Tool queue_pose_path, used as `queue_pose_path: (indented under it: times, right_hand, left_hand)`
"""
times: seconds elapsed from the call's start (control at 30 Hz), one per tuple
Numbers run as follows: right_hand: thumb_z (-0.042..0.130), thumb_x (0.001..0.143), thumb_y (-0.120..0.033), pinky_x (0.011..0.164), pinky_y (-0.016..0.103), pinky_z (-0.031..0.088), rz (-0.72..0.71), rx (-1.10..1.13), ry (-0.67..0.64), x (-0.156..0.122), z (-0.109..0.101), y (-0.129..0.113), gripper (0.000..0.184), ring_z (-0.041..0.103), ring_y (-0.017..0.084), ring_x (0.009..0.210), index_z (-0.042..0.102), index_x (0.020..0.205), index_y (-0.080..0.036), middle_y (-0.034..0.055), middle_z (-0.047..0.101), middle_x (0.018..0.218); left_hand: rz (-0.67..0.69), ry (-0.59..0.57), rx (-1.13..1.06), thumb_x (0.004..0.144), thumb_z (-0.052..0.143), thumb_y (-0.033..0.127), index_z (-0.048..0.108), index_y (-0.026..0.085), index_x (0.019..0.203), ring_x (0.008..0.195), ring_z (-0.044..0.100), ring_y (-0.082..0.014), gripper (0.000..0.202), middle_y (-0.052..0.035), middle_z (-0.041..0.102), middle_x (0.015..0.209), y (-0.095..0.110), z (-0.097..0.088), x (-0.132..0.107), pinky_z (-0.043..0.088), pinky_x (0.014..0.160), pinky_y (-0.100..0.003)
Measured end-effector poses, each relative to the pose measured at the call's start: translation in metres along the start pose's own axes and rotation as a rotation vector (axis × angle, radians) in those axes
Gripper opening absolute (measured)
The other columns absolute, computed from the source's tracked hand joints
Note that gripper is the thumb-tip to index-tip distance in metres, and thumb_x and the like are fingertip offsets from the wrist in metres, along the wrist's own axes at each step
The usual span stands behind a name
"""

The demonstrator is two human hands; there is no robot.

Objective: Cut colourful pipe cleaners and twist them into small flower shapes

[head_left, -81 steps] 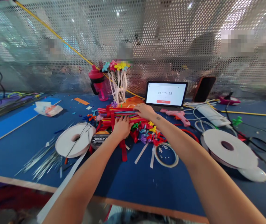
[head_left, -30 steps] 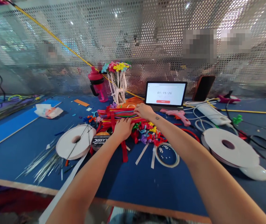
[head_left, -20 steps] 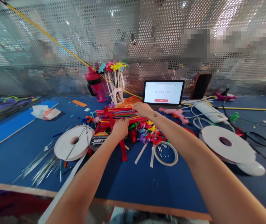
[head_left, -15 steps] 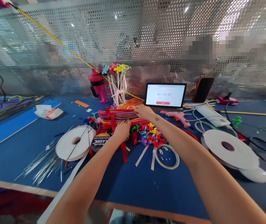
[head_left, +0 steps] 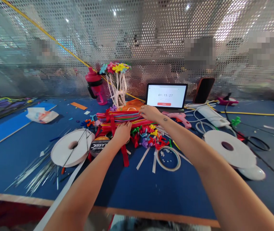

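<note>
A bundle of colourful pipe cleaners (head_left: 128,117) lies crosswise at the middle of the table, mostly red, with purple, green and yellow among them. Resting on its near edge is my left hand (head_left: 122,132), fingers stretched over the stems. My right hand (head_left: 149,113) reaches to the bundle's right part, its fingers bent and pressed together on the pipe cleaners; the exact stems in it are hidden. A red ribbon (head_left: 125,156) hangs from the bundle toward me. Small coloured pipe-cleaner pieces (head_left: 148,136) lie heaped just below and between my hands.
White spools (head_left: 61,150) (head_left: 241,149) flank the work. A tape ring (head_left: 160,163) holds tiny white beads. Behind stand a pink bottle (head_left: 95,84), a flower bunch (head_left: 117,83), a tablet (head_left: 167,96) and a phone (head_left: 203,90). A pink glue gun (head_left: 183,119) lies right; wires (head_left: 40,173) lie left.
The view has shifted slightly, so most things sit a little further left. My hands stay at the bundle, with the left fingers still on its near edge.
</note>
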State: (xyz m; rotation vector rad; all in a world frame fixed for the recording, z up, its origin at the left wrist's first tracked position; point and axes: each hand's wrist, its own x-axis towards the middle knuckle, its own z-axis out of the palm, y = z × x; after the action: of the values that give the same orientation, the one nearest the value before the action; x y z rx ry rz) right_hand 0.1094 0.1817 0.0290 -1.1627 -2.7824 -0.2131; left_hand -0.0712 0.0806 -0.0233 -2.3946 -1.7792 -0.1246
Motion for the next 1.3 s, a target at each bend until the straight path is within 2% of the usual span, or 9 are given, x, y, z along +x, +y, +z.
queue_pose_path:
  times: [0.2, 0.43, 0.67, 0.8, 0.97, 1.13, 1.3]
  right_hand:
    - [0.04, 0.09, -0.028, 0.075, 0.027, 0.041, 0.03, -0.001, 0.046, -0.023, -0.011, 0.009, 0.03, 0.056, 0.02, 0.095, 0.067, 0.1, -0.018, 0.009, 0.064, 0.103]
    - [0.041, 0.089, -0.03, 0.073, 0.029, 0.041, -0.019, 0.032, 0.087, -0.052, -0.014, 0.013, 0.03, 0.058, 0.021, 0.092, 0.068, 0.095, -0.02, 0.0064, 0.067, 0.097]
    - [0.044, 0.087, -0.032, 0.074, 0.029, 0.043, 0.065, 0.211, 0.133, -0.099, -0.013, 0.022, 0.028, 0.061, 0.018, 0.084, 0.069, 0.094, -0.021, 0.0039, 0.07, 0.091]
    - [0.046, 0.086, -0.034, 0.073, 0.029, 0.045, 0.079, 0.332, 0.098, -0.123, -0.013, 0.013, 0.027, 0.063, 0.017, 0.077, 0.07, 0.09, -0.022, 0.0029, 0.071, 0.087]
    - [0.049, 0.086, -0.034, 0.073, 0.028, 0.046, 0.083, 0.493, 0.174, -0.15, -0.022, -0.004, 0.024, 0.064, 0.017, 0.082, 0.069, 0.089, -0.021, 0.0036, 0.071, 0.09]
    - [0.05, 0.085, -0.035, 0.063, 0.025, 0.046, 0.228, 0.666, 0.168, -0.179, -0.027, -0.01, 0.024, 0.063, 0.015, 0.068, 0.068, 0.09, -0.019, 0.003, 0.07, 0.078]
    - [0.048, 0.085, -0.036, 0.06, 0.023, 0.044, 0.315, 0.664, 0.094, -0.204, -0.03, -0.013, 0.025, 0.061, 0.013, 0.061, 0.067, 0.09, -0.02, 0.0006, 0.068, 0.067]
  left_hand:
    - [0.01, 0.022, -0.009, 0.087, 0.032, 0.012, 0.041, 0.012, 0.125, 0.114, 0.052, -0.022, 0.039, -0.015, 0.056, 0.122, -0.001, 0.002, 0.001, 0.04, 0.094, -0.033]
    - [0.022, 0.028, 0.006, 0.086, 0.035, 0.011, 0.04, 0.01, 0.126, 0.115, 0.052, -0.023, 0.041, -0.0169, 0.056, 0.122, -0.002, 0.006, 0.003, 0.039, 0.094, -0.034]
    - [0.025, 0.041, 0.025, 0.086, 0.036, 0.012, 0.04, 0.009, 0.126, 0.112, 0.054, -0.0236, 0.04, -0.0178, 0.058, 0.117, -0.002, 0.008, 0.003, 0.04, 0.092, -0.034]
    - [0.032, 0.053, 0.055, 0.085, 0.036, 0.009, 0.041, 0.008, 0.124, 0.114, 0.052, -0.024, 0.04, -0.018, 0.059, 0.116, -0.001, 0.009, 0.002, 0.041, 0.092, -0.034]
    - [0.032, 0.076, 0.062, 0.085, 0.035, 0.009, 0.041, 0.008, 0.125, 0.113, 0.053, -0.0232, 0.04, -0.0185, 0.058, 0.116, 0.0, 0.009, 0.001, 0.041, 0.093, -0.034]
    - [0.032, 0.059, 0.046, 0.088, 0.033, 0.013, 0.04, 0.009, 0.126, 0.11, 0.056, -0.0226, 0.039, -0.0178, 0.059, 0.114, -0.001, 0.008, 0.002, 0.042, 0.092, -0.033]
    - [0.045, 0.052, 0.069, 0.086, 0.036, 0.012, 0.038, 0.008, 0.129, 0.115, 0.053, -0.0249, 0.043, -0.0194, 0.058, 0.116, -0.001, 0.008, 0.001, 0.042, 0.092, -0.034]
